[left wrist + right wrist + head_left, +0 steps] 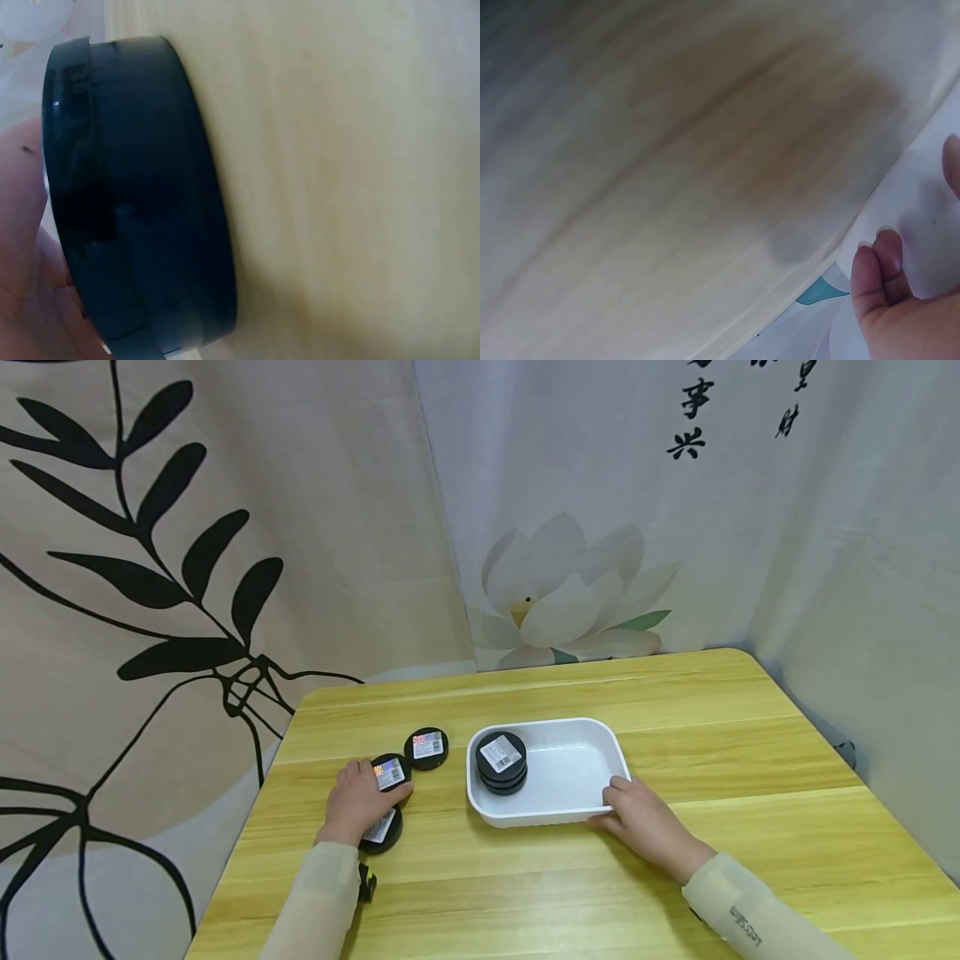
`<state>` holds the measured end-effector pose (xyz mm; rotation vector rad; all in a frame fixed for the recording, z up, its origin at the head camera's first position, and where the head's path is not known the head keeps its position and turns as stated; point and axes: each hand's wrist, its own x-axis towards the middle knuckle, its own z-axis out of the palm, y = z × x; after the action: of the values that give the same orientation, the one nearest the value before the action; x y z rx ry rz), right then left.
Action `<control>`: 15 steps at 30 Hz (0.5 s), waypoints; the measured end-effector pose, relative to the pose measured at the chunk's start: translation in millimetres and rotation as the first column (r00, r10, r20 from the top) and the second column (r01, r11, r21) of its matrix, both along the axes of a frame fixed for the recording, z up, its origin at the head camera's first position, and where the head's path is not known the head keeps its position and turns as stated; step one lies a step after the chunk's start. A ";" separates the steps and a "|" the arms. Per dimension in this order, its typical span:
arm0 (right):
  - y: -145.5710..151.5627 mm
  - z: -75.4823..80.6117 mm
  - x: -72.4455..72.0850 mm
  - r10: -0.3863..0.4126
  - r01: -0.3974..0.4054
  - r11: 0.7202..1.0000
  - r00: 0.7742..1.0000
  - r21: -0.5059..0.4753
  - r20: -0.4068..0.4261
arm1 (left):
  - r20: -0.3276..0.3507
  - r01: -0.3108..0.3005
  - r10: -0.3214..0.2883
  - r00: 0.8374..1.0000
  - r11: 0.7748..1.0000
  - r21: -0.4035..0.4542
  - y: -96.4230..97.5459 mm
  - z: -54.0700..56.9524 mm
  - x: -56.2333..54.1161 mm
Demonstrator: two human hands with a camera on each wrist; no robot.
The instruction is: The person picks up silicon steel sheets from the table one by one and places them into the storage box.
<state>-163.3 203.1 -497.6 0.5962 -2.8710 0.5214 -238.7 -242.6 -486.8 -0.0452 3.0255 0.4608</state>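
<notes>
My left hand [357, 802] grips the middle of three flat round black tins [390, 772], its thumb along the near side. Just below that hand lies another black tin [384, 832], partly covered by it; a third tin [426, 748] sits farther back. A black tin [142, 195] fills much of the left wrist view, close to the palm. With my right hand [648, 827] I hold the near right corner of a white rectangular tray [570, 768]. Inside the tray, at its left end, stands a stack of black tins [502, 758]. Labels with barcodes show on the lids.
Everything stands on a wood-grain table [712, 735]. A small black and yellow object [366, 882] lies beside my left sleeve. Printed curtains [360, 527] hang behind the table's far edge and along its sides.
</notes>
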 end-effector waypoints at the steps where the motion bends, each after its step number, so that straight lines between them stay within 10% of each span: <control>1: 0.0 -0.2 0.0 0.000 0.000 1.000 1.000 0.001 0.000 | 0.000 -0.001 0.001 1.000 1.000 0.004 0.0 0.0 0.1; 15: 0.2 1.6 0.4 0.005 -0.005 1.000 1.000 0.000 -0.004 | -0.030 -0.009 0.010 0.999 1.000 0.018 -0.3 4.6 -1.8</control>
<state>-162.9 203.3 -496.1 0.6033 -2.8669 0.5206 -240.5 -242.9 -482.2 -0.0522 3.0516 0.4940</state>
